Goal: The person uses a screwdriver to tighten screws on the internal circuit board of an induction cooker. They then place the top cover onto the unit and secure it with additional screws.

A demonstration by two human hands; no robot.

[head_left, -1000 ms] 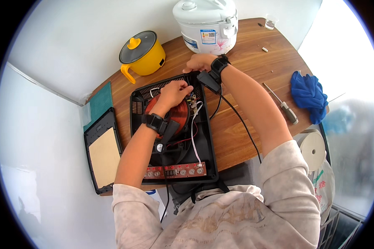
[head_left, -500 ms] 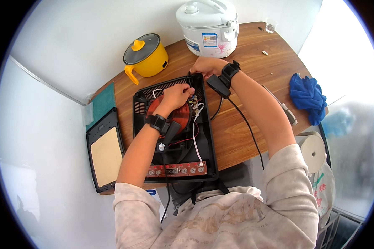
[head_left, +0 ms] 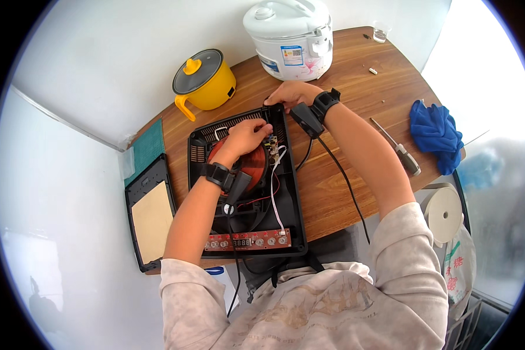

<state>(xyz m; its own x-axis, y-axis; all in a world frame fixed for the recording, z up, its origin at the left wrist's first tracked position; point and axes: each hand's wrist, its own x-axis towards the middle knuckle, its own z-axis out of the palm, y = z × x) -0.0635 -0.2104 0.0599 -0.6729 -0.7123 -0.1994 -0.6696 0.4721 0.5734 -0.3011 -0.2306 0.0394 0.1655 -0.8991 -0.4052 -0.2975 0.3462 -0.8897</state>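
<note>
An opened induction cooker [head_left: 293,192] lies on the table in front of me, its black housing uncovered. Inside are a copper coil [head_left: 252,167], a small circuit board [head_left: 272,146], a white cable [head_left: 272,189] and a red control board [head_left: 256,240] along the near edge. Over the coil, my left hand [head_left: 246,137] has its fingers bent together at the circuit board; what they pinch is hidden. My right hand [head_left: 290,94] is curled at the housing's far right corner, where a black power cord runs. Its fingertips are partly hidden, so what they grip is unclear.
The cooker's top panel [head_left: 153,219] leans at the left on a green mat [head_left: 147,146]. Behind stand a yellow pot [head_left: 207,81] and a white rice cooker [head_left: 291,44]. A screwdriver [head_left: 405,154], a blue cloth [head_left: 434,135] and a small cup [head_left: 380,33] lie or stand at the right.
The view has shifted slightly. Both hands stay at almost the same spots on the induction cooker, with only small finger movement.
</note>
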